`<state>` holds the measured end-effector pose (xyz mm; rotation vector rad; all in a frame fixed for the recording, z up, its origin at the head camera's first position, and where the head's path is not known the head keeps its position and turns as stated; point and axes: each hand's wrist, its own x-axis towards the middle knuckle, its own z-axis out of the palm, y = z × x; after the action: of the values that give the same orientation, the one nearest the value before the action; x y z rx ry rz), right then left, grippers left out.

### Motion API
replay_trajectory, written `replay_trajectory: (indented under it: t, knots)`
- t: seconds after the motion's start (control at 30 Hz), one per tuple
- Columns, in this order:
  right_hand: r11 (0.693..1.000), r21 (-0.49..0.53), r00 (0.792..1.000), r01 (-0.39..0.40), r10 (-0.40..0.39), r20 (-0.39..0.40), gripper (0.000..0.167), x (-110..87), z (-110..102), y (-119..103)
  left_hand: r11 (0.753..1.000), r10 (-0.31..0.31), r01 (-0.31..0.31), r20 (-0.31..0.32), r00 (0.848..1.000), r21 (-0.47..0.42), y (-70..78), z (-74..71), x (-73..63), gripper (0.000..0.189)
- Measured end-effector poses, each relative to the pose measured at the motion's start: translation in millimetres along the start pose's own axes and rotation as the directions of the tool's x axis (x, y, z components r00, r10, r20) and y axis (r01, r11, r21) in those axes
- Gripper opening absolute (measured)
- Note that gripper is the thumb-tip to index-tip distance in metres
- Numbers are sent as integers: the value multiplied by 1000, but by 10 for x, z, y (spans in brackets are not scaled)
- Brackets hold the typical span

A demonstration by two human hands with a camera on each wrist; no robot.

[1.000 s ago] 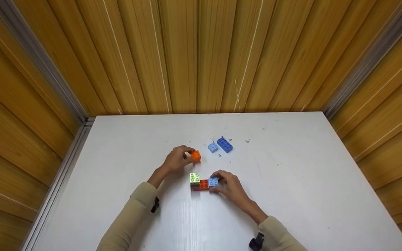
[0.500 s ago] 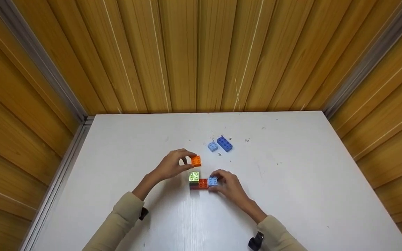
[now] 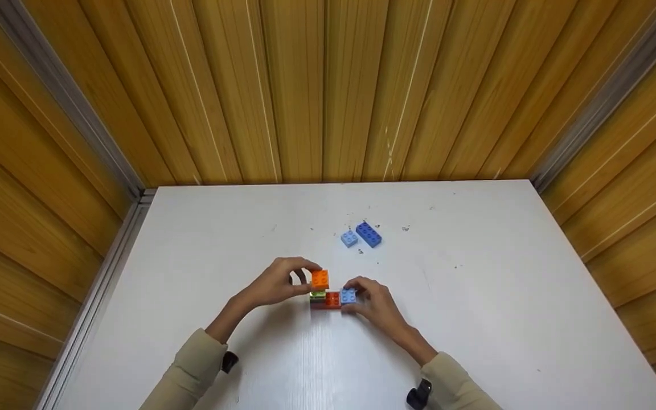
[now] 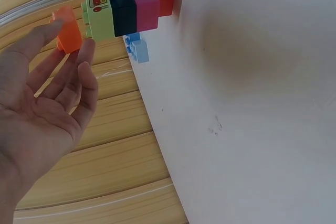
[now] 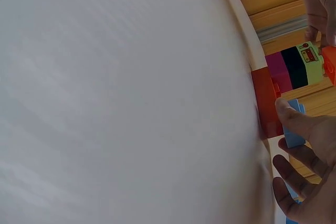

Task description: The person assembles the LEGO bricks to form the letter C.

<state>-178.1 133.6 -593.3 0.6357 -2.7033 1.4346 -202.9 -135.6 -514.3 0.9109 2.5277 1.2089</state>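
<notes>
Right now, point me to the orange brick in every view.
Head: orange brick, below centre.
Left wrist: orange brick, upper left.
Right wrist: orange brick, right edge, above the middle, partly cut off.
Shared landmark: the green brick near it, visible in all three.

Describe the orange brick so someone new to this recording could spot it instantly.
On the white table, a red brick carries a tower topped by a lime-green brick. Just above, the left hand pinches the four-stud orange brick, the only one of its colour.
</notes>
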Motion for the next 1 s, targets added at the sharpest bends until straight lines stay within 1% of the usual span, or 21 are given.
replay_trajectory:
  t: [0.1, 0.23, 0.47, 0.6, 0.73, 0.87, 1.0]
  knots:
    - [1000, 7, 1000, 15, -15, -15, 36, 4, 1, 13, 1000, 5, -5, 6, 1000, 3, 4, 13, -20, 36]
    - [1000, 16, 1000, 12, -11, -25, 37, 6, -3, 23, 1000, 14, -14, 7, 1000, 3, 5, 19, -27, 37]
    - [999, 25, 999, -31, 31, 9, 38, -34, 2, 15, 1000, 8, -8, 12, 1000, 1, -43, 35, -77, 36]
    - [998, 32, 998, -57, 56, 14, 38, -56, -6, 7, 1000, 10, -10, 15, 1000, -19, -73, 64, -93, 34]
    - [998, 22, 998, -61, 61, 18, 37, -41, -7, -6, 1000, -6, 6, -14, 1000, -14, -73, 74, -93, 34]
    - [998, 10, 998, -57, 57, 19, 36, -23, -7, -10, 1000, -24, 25, -44, 999, 14, -70, 72, -74, 32]
    - [998, 13, 998, -54, 54, 15, 36, -6, -11, -14, 998, -49, 50, -61, 997, 27, -54, 61, -53, 33]
